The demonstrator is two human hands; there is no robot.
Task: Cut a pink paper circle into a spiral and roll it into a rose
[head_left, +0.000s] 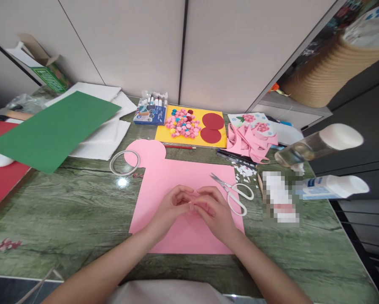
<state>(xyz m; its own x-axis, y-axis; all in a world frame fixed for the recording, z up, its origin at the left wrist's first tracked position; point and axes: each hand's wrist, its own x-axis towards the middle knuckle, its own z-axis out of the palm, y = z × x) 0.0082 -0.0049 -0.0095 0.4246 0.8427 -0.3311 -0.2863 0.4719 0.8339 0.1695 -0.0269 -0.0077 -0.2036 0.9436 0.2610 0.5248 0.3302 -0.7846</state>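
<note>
Over a large pink paper sheet [189,236], my left hand [175,204] and my right hand [213,207] meet fingertip to fingertip. Both are closed around something small and pinkish that their fingers mostly hide; I cannot make out its shape. White-handled scissors [235,190] lie just beyond my right hand, blades pointing up and left, partly over the sheet's right edge. A roll of tape [111,164] lies farther left, overlapping a rounded pink paper cutout [151,153] above the sheet.
Small coloured rolls [183,122] and dark red discs [212,121] sit on yellow paper [164,134]. Pink scraps [249,141], pens [236,157] and bottles [331,185] are on the right. Green paper [56,128] covers white sheets at left. A marker box [150,114] stands at the back.
</note>
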